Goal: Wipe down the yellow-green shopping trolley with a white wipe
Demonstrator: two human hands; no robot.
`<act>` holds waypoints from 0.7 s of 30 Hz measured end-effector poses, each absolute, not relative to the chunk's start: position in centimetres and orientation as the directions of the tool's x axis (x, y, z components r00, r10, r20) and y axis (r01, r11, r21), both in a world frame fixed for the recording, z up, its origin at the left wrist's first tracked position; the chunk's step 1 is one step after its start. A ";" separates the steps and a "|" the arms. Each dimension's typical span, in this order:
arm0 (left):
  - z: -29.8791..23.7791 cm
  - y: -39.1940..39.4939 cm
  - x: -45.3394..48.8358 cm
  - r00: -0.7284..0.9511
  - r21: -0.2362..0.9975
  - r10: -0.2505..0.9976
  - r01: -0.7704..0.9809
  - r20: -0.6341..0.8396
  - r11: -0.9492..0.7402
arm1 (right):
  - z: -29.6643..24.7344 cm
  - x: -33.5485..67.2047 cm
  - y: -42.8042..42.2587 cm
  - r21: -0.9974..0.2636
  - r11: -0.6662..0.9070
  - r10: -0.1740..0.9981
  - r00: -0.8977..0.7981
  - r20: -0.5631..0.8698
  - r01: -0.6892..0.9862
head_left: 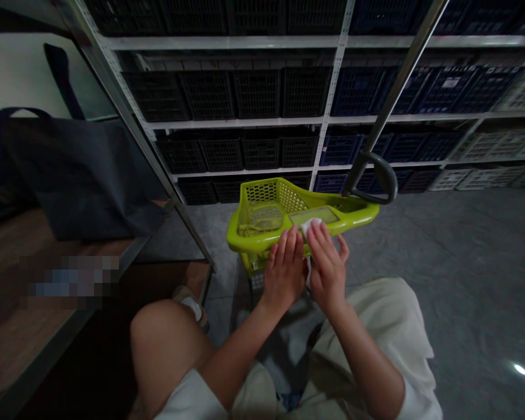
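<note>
We seem mid-wipe on the rim of the green basket (245, 233): left hand (284, 268) braces it, open and flat, right hand (328, 265) presses a white cloth (310, 224) with straight fingers, needing steady pressure next.

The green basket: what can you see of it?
The green basket looks like lime plastic, with lattice walls and a thick smooth rim. It stands upright above the grey floor before shelves of dark crates, a grey looped handle rising behind it. The left hand and right hand rest on its near rim, a white piece between them.
</note>
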State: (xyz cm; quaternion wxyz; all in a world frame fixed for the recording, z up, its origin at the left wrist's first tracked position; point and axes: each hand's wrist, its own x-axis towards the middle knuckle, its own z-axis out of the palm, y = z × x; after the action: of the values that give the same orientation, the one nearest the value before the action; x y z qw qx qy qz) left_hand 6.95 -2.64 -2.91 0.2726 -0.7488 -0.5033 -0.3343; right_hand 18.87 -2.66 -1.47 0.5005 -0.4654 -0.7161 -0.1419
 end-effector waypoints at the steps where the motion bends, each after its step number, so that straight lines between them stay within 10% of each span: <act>1: -2.9 -2.6 6.9 0.263 -0.069 0.570 0.938 0.779 -0.339 | -1.3 18.6 -2.9 -0.222 0.567 0.524 -0.140 0.840 0.793; 10: -2.5 -2.8 6.6 0.314 -0.101 0.563 0.921 0.765 -0.375 | -1.9 23.3 -0.5 -0.436 0.342 0.484 0.242 0.841 0.832; 17: -3.2 -2.4 6.8 0.270 -0.078 0.573 0.939 0.774 -0.336 | -1.4 18.7 -2.8 -0.182 0.584 0.502 -0.175 0.847 0.791; 21: -3.0 -2.5 6.7 0.293 -0.080 0.574 0.927 0.765 -0.367 | -1.6 21.0 -1.6 -0.241 0.519 0.479 -0.046 0.877 0.820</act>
State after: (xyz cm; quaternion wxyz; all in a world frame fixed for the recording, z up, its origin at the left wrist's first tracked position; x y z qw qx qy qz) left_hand 6.72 -2.53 -2.97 0.2678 -0.7582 -0.4949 -0.3294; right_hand 21.01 -1.61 -1.61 0.5139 -0.4614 -0.7039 -0.1658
